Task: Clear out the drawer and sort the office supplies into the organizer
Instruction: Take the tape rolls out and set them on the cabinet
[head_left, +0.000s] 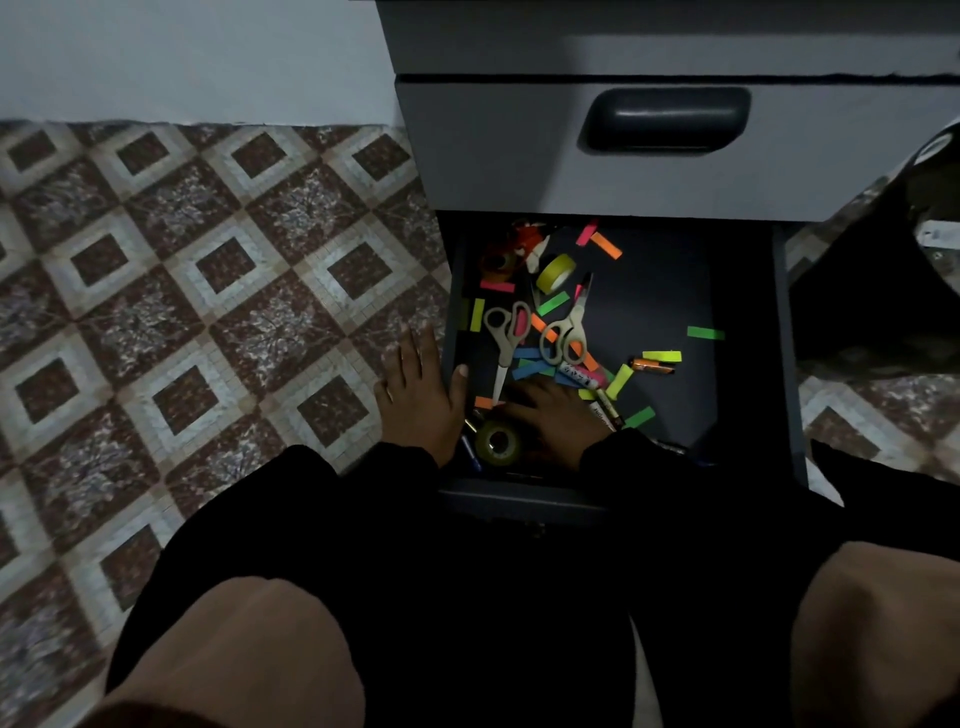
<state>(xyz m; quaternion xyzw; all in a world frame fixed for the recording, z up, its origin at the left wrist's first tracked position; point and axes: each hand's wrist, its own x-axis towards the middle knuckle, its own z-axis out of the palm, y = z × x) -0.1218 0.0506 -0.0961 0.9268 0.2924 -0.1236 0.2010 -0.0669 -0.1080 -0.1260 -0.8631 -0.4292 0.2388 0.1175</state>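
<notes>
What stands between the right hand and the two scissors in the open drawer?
Nothing solid. The right hand lies flat on the drawer floor, just near of both scissors. The left scissors point their tip toward it; the right scissors lie beyond a marker. Only loose coloured paper strips and that marker lie between.

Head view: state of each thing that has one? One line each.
bottom drawer: pulled open, supplies loose inside
upper drawer: closed
left scissors: blades closed, lying flat
right scissors: blades closed, lying flat
yellow tape roll: tilted on edge
clear tape roll: lying flat
left hand: open, resting on drawer's left edge
right hand: inside drawer, palm down on supplies; grip unclear
</notes>
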